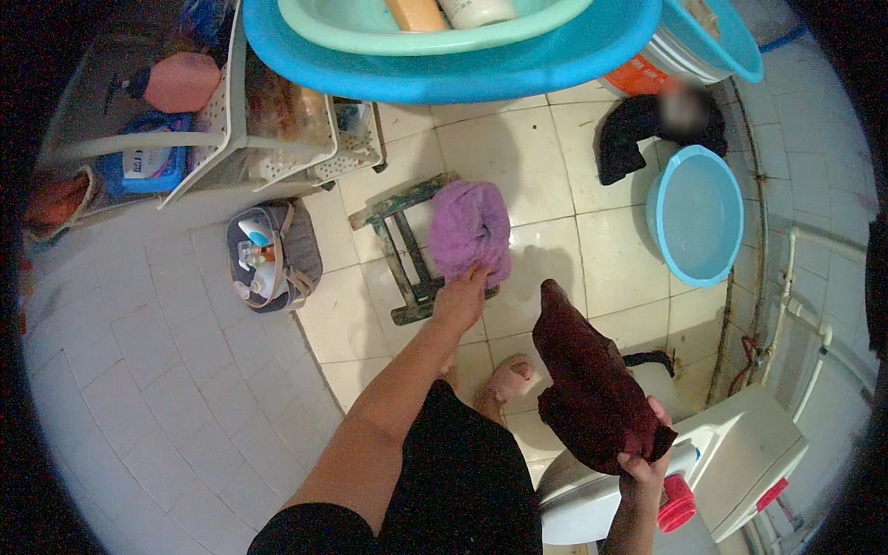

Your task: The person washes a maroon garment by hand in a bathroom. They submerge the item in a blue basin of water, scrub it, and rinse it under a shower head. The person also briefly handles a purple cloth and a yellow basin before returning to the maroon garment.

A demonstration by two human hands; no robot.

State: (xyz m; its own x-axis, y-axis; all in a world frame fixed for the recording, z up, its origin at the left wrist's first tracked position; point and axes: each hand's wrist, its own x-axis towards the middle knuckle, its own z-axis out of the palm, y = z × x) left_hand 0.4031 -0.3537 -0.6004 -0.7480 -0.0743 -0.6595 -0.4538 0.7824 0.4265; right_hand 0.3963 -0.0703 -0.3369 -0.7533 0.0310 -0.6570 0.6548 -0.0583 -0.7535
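Observation:
My left hand [462,291] reaches forward, its fingers closed on the near edge of a bunched purple towel [470,227]. The towel is over the right side of a low, worn wooden stool [402,250]; whether it rests on the stool or is held just above it, I cannot tell. My right hand [643,462] grips one end of a dark maroon cloth [587,388]. That cloth hangs out ahead of the hand, above the toilet and the tiles. Part of the right hand's fingers is hidden behind the cloth.
Large blue and mint basins [444,79] stand at the front. A light-blue basin of cloudy water [698,217] sits right, beside dark clothing [629,139]. Left are a white plastic rack [239,120] and a toiletry basket [276,259]. A white toilet [592,504] is near right.

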